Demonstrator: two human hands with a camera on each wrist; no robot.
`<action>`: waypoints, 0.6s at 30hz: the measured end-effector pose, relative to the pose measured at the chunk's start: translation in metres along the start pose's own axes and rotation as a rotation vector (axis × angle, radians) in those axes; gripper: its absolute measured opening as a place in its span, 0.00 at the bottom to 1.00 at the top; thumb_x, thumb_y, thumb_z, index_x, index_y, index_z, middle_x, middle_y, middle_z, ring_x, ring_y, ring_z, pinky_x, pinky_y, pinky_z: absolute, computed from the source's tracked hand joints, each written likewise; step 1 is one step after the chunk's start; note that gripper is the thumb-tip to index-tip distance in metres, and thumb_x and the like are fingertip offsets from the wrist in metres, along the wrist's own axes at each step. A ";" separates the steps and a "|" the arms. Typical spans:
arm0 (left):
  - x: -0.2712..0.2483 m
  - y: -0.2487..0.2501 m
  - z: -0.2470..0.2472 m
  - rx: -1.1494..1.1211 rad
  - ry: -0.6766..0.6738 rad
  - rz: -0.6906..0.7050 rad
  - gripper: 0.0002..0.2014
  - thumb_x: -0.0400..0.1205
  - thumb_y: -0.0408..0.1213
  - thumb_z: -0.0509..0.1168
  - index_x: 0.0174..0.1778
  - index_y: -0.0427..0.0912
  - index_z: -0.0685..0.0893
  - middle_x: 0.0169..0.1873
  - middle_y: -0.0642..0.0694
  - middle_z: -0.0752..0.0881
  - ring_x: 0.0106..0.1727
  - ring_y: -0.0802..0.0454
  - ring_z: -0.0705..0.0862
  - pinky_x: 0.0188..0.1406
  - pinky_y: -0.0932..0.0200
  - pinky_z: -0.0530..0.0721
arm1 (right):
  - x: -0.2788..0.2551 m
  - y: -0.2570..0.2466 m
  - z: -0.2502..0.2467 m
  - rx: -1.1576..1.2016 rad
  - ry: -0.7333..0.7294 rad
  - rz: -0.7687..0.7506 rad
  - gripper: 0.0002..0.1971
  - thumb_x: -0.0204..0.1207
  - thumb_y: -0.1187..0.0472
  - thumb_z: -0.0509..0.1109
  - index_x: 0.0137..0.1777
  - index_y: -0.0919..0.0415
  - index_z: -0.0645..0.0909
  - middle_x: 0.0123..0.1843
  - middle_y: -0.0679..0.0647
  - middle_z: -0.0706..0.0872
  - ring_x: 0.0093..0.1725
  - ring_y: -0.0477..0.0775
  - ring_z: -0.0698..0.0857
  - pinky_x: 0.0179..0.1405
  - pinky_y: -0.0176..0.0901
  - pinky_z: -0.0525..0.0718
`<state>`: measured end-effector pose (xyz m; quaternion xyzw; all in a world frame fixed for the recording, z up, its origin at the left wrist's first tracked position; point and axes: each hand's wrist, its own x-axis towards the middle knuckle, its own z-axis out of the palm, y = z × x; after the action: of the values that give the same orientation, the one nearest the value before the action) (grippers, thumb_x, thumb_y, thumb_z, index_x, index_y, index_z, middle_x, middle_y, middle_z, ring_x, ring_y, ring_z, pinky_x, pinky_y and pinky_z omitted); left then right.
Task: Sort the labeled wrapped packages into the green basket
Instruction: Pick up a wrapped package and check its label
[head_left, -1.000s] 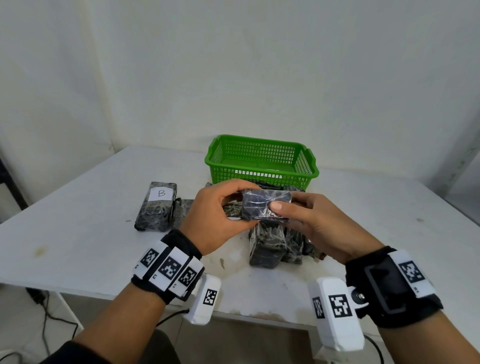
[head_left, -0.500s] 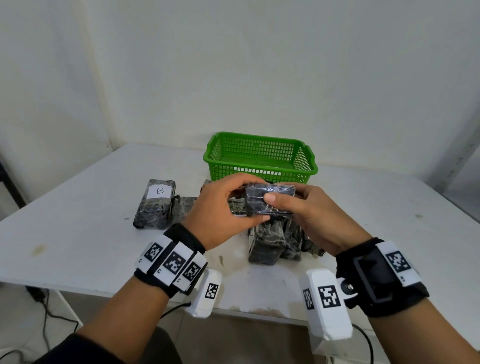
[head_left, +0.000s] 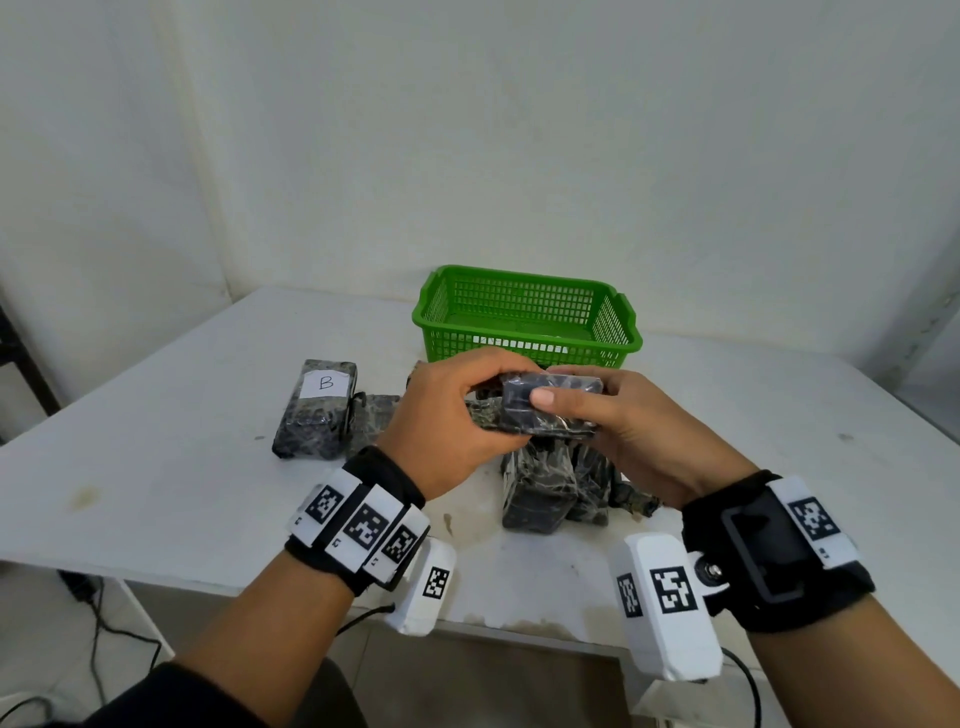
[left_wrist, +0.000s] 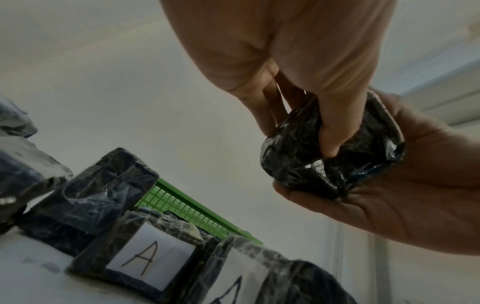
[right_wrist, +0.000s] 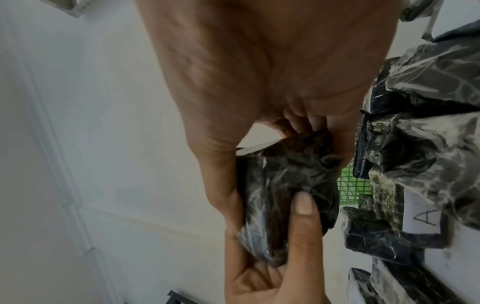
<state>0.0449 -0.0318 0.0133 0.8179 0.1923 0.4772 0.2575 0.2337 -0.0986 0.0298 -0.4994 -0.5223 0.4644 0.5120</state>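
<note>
Both hands hold one dark wrapped package (head_left: 550, 408) up over the table (head_left: 156, 467). The left hand (head_left: 452, 421) and the right hand (head_left: 639, 431) each have fingers curled round it. The green basket (head_left: 524, 317) sits just behind.

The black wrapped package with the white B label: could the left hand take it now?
Probably not yet: the left hand grips another black wrapped package together with the right hand. The B package itself lies uncovered.
</note>
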 end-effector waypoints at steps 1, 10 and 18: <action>0.000 0.000 0.000 0.008 -0.018 0.008 0.24 0.68 0.34 0.83 0.60 0.45 0.87 0.53 0.55 0.89 0.55 0.58 0.88 0.54 0.54 0.88 | 0.000 0.000 0.000 -0.008 0.033 -0.008 0.32 0.59 0.53 0.89 0.63 0.65 0.89 0.60 0.63 0.94 0.64 0.68 0.91 0.71 0.62 0.86; 0.000 -0.006 -0.003 -0.328 -0.172 -0.283 0.49 0.65 0.54 0.82 0.81 0.49 0.68 0.74 0.54 0.78 0.77 0.60 0.75 0.73 0.48 0.79 | -0.006 0.005 -0.009 -0.119 0.096 -0.170 0.45 0.56 0.54 0.95 0.74 0.54 0.79 0.67 0.51 0.91 0.69 0.50 0.89 0.63 0.41 0.89; -0.001 -0.004 -0.004 -0.230 -0.225 -0.281 0.45 0.60 0.47 0.86 0.74 0.55 0.74 0.65 0.56 0.84 0.65 0.57 0.86 0.65 0.47 0.85 | -0.013 0.003 -0.007 0.008 0.017 -0.077 0.42 0.64 0.39 0.87 0.77 0.54 0.80 0.72 0.54 0.89 0.71 0.55 0.89 0.70 0.54 0.87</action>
<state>0.0411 -0.0283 0.0121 0.7964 0.2186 0.3613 0.4330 0.2402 -0.1117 0.0259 -0.4808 -0.5349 0.4421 0.5360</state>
